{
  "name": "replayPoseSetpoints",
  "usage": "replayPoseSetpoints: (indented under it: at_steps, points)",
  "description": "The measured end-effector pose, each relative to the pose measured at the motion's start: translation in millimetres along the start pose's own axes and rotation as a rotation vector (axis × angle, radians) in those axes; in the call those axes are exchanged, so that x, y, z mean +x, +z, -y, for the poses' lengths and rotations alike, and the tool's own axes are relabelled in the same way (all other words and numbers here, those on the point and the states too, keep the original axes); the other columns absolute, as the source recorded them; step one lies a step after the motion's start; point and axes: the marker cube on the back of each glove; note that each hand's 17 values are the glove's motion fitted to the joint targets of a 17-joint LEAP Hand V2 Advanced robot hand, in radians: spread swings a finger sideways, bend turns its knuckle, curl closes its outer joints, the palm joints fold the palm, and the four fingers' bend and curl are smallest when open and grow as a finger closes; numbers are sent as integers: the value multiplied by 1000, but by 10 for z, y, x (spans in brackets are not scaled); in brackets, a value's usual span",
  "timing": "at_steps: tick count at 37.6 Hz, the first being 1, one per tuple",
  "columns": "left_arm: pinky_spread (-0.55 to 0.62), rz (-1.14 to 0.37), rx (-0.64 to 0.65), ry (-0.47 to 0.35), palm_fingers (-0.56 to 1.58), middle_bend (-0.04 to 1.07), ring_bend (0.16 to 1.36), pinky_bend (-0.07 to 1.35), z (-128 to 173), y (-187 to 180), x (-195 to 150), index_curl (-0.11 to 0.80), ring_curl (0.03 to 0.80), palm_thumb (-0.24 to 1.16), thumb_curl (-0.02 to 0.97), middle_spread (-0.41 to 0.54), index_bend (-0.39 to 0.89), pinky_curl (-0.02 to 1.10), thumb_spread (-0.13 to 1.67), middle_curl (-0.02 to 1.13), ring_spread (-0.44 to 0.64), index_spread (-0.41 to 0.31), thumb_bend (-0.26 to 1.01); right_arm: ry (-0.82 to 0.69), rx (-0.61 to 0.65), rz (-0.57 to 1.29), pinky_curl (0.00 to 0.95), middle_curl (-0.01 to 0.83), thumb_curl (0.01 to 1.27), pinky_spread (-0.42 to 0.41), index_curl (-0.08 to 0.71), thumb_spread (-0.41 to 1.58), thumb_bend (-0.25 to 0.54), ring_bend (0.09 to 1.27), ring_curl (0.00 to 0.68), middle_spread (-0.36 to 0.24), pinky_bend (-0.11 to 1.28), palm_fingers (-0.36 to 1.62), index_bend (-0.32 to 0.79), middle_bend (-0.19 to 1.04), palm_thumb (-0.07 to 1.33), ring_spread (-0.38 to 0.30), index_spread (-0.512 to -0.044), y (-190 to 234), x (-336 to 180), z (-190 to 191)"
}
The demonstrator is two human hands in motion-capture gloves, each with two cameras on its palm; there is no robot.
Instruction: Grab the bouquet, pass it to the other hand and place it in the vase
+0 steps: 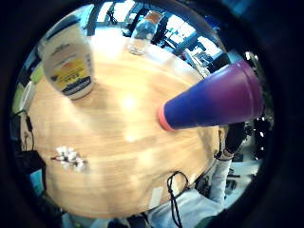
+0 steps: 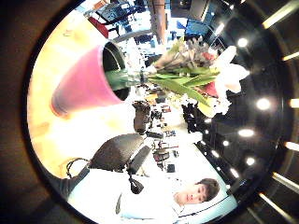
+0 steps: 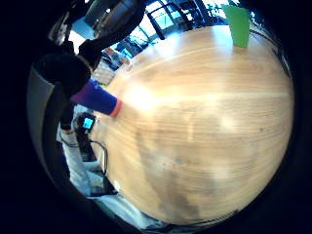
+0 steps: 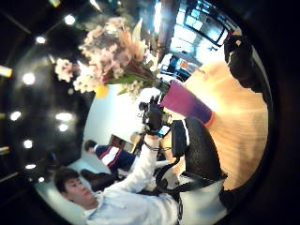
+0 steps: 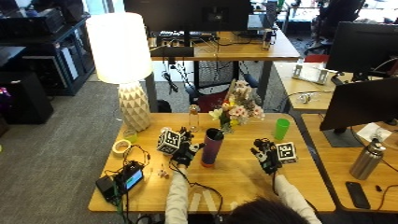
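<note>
The purple vase [image 5: 212,147] stands upright near the middle of the wooden table [image 5: 236,179]. The bouquet [image 5: 236,109] of pale and pink flowers stands in it, stems down in the mouth, blooms leaning to the right. My left hand [image 5: 184,152] hovers just left of the vase, fingers relaxed, apart from it. The left palm views show the vase [image 1: 213,99] [image 2: 84,84] close by and the bouquet [image 2: 196,74] sticking out of it. My right hand [image 5: 266,157] is off to the vase's right, over bare table, holding nothing. Its thumb side view shows vase [image 4: 187,103], bouquet [image 4: 112,56] and left hand [image 4: 153,117].
A green cup [image 5: 282,129] stands at the back right of the table. A clear bottle [image 5: 195,116] and a white lamp [image 5: 127,60] stand at the back left. A tape roll [image 5: 121,146] and a small device with cables [image 5: 127,179] lie at the left.
</note>
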Motion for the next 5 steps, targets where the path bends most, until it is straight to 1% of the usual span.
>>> replayPoseSetpoints:
  at_steps: [2,4,5]
  points:
    - [262,-88,-2,102,-184,225,694,567,-13,-13,37,219,346,254,393,158,-1,361,821,342,202,120,-49,41,-18,-49,341,459,400,21,318,1132,-13,518,409,-81,274,1063,125,359,685,-126,-193,-61,107,9]
    - [310,-219,-53,199,-171,218,689,562,-73,-29,125,199,336,250,388,190,15,351,813,333,242,130,-46,95,-80,-66,347,458,400,27,312,1131,-16,490,402,-82,289,1027,104,352,686,-134,-198,-80,143,18]
    - [329,-263,-90,211,-169,218,690,556,-113,-33,153,189,332,246,384,203,18,346,811,331,259,132,-47,109,-129,-38,352,458,401,28,309,1126,-17,473,402,-86,301,994,97,344,688,-136,-204,-66,131,20]
